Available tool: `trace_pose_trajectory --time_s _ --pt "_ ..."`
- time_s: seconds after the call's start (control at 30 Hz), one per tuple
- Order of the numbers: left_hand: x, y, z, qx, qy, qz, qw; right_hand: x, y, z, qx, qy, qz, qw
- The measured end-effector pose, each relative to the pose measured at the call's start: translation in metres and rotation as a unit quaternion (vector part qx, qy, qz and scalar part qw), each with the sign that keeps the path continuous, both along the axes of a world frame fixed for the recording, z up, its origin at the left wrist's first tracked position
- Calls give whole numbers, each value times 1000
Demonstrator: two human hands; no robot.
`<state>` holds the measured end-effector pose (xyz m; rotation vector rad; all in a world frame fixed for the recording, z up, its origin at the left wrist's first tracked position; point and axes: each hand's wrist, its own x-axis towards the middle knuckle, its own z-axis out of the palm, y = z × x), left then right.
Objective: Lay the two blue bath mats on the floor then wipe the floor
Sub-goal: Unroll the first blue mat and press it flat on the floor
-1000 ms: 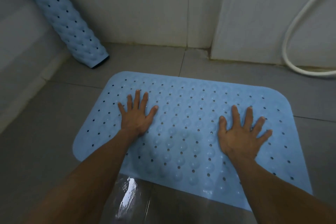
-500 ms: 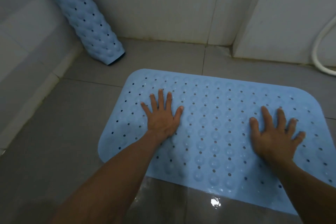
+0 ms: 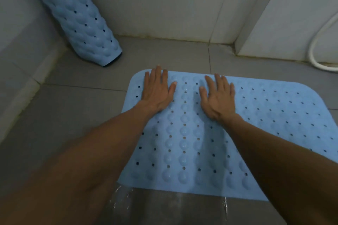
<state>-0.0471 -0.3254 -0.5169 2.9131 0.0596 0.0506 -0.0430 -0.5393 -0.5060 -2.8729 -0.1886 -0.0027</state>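
Note:
A blue bath mat (image 3: 265, 118) with bumps and holes lies flat on the grey tiled floor (image 3: 73, 115). My left hand (image 3: 157, 91) presses palm down on the mat's far left corner, fingers spread. My right hand (image 3: 218, 97) lies flat beside it, a little to the right, near the mat's far edge. A second blue bath mat (image 3: 78, 16), rolled into a tube, leans upright in the left corner against the wall.
Grey tiled walls close the space at the left and back. A white hose (image 3: 318, 45) loops down the right wall to the floor. A clear plastic sheet (image 3: 164, 202) lies on the floor at the mat's near edge.
Both hands have slid forward and left across the mat to its far left part, and the right hand has come close to the left. The view has shifted left and nearer.

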Motion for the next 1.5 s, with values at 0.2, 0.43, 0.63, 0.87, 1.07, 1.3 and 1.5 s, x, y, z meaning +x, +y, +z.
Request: trace_pose_trajectory --time_s 0.2,0.43,0.63,0.87,1.07,1.3,1.5 --pt "8 7 -23 7 12 -62 998 21 39 -23 -6 30 13 999" --pt "9 8 -18 -88 17 -26 996 23 46 -19 23 50 -26 998" --pt "8 1 -13 -14 -11 55 998 19 49 -19 -4 29 -29 999" --pt "7 -4 -7 14 12 73 997 20 48 -18 -4 29 -49 998" --pt "13 -2 -2 13 72 69 995 25 53 -15 -10 51 -50 997" --pt "14 3 -5 -12 49 62 997 25 53 -10 19 27 -60 998" --pt "14 4 -12 3 43 63 997 25 54 -15 49 11 -55 997"
